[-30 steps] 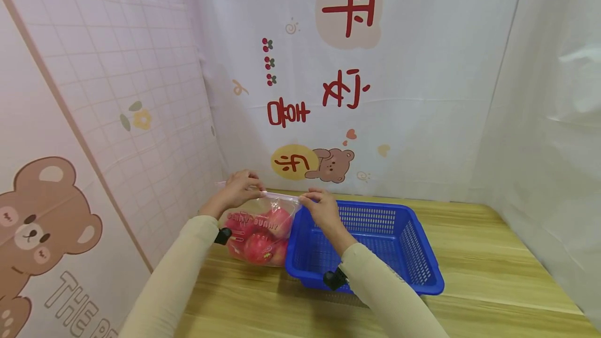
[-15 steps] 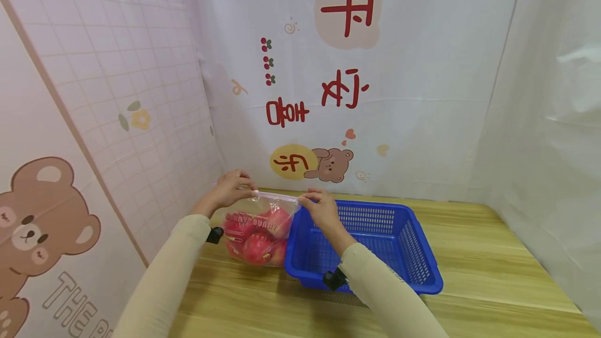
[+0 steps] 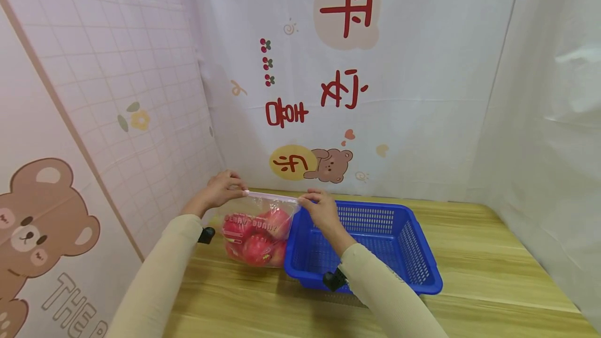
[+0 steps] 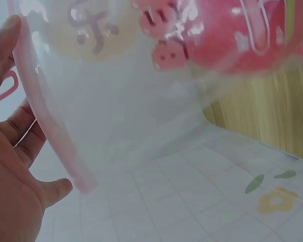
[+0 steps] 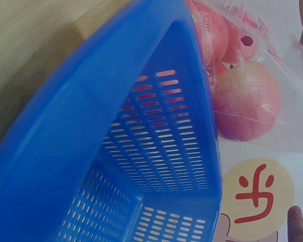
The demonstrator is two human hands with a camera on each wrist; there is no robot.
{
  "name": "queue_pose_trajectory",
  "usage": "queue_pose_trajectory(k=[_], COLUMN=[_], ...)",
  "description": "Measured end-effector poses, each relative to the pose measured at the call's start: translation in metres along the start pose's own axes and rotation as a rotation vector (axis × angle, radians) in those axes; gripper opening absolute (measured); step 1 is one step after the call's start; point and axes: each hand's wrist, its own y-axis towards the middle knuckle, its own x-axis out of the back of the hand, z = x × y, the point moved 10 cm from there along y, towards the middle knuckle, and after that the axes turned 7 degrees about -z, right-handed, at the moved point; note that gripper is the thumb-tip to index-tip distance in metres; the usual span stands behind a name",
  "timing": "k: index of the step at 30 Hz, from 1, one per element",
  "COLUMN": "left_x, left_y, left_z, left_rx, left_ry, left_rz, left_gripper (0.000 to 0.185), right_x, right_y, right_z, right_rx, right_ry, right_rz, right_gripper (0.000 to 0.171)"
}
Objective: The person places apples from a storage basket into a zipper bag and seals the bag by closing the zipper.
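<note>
I see a wooden table walled on three sides by printed sheets: one pink grid sheet on my left with a bear, one white sheet at the back with red characters and a small bear, one plain white sheet on the right. The left sheet stands close beside the bag and crowds my left hand.

One blue basket with slotted walls sits on the table at centre; in both the head and right wrist views it shows nothing inside. Its left wall touches or nearly touches the bag, and my right forearm crosses over its near-left corner.

One clear zip bag stands on the table just left of the basket, between basket and left sheet. It has a pink seal strip along the top and pink lettering on its front. Inside are red apples; I count at least three, the rest hidden behind them.

My left hand pinches the left end of the seal strip, thumb and fingers curled on it. My right hand pinches the right end, fingers curled over the top edge. The strip runs taut between them.
</note>
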Motion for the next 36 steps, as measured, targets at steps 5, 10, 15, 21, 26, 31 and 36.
queue_pose_trajectory(k=[5, 10, 15, 21, 26, 31, 36], left_x=[0.007, 0.014, 0.019, 0.029, 0.040, 0.039, 0.034], left_y=[-0.004, -0.009, -0.016, -0.026, -0.035, -0.040, -0.042], left_z=[0.009, 0.021, 0.038, 0.053, 0.061, 0.075, 0.080], left_rx=[0.006, 0.035, 0.093, 0.141, 0.137, 0.208, 0.240], left_ry=[-0.007, -0.037, -0.073, -0.105, -0.130, -0.148, -0.167], left_rz=[-0.008, -0.013, -0.008, -0.009, -0.054, -0.060, -0.099], left_gripper=[0.017, 0.016, 0.019, 0.023, 0.024, 0.030, 0.033], right_x=[0.000, 0.001, 0.001, 0.001, 0.002, 0.002, 0.001], right_y=[0.001, 0.001, 0.001, 0.001, 0.002, 0.003, 0.001], right_z=[-0.001, -0.004, -0.007, -0.006, -0.006, -0.006, -0.006], right_rx=[0.001, -0.005, -0.036, -0.029, -0.035, -0.040, -0.047], right_ry=[0.008, -0.004, -0.004, -0.007, -0.008, -0.026, 0.019], right_rz=[-0.012, -0.015, -0.005, 0.001, -0.005, -0.012, -0.011], right_gripper=[0.014, 0.016, 0.017, 0.017, 0.017, 0.017, 0.018])
